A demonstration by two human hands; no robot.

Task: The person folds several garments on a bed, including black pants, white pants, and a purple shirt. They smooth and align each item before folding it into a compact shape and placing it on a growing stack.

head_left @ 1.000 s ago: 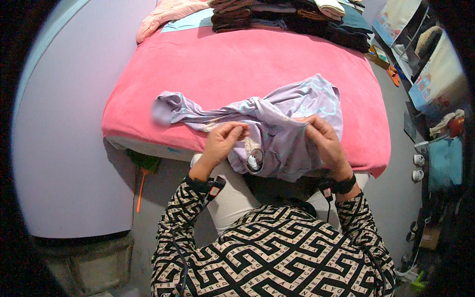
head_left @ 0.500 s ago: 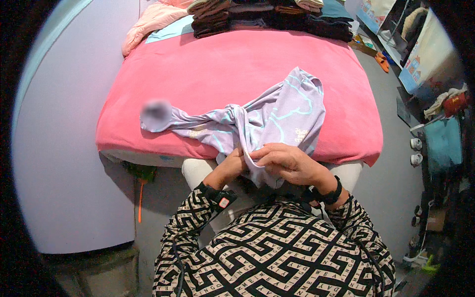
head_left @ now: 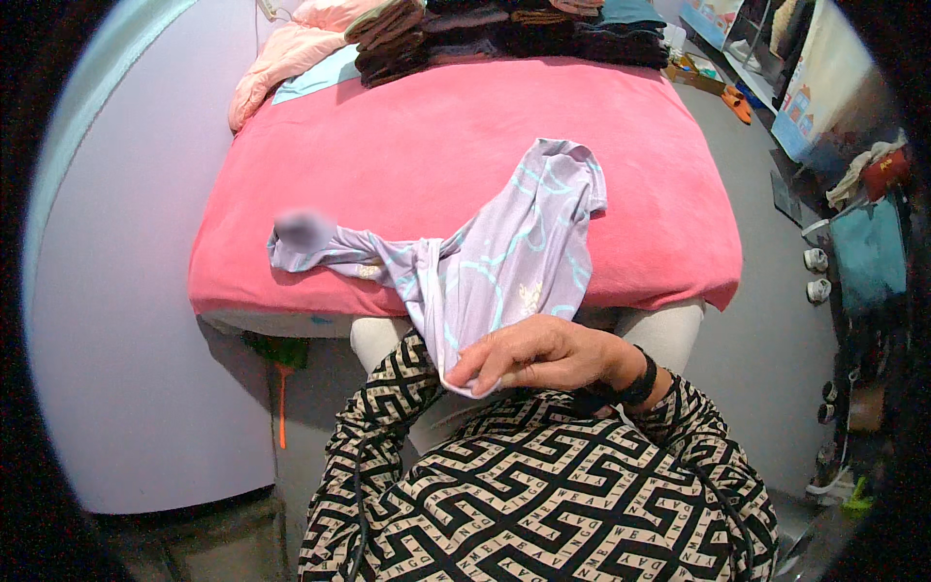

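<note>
A pair of lavender pants (head_left: 495, 267) with light blue curved lines lies over the near edge of the bed and hangs toward my lap. One leg stretches to the left, twisted and narrow; the other spreads to the upper right. My right hand (head_left: 543, 354) is closed on the edge nearest me, pinching the fabric between thumb and fingers. My left forearm, in a black-and-beige patterned sleeve (head_left: 402, 373), runs up to the cloth. Behind or inside the pants, my left hand is hidden, so its fingers do not show.
Beneath the pants is a bed with a pink cover (head_left: 388, 145). Stacks of folded dark clothes (head_left: 524, 39) stand along its far side, beside a peach quilt (head_left: 267, 78). A pale wardrobe panel (head_left: 145, 291) rises at left. White shoes (head_left: 818, 276) sit on the floor at right.
The near edge of the pants has been drawn toward me, and my right hand moved down with it. My left hand, visible before at the cloth, has gone out of sight into or behind it.
</note>
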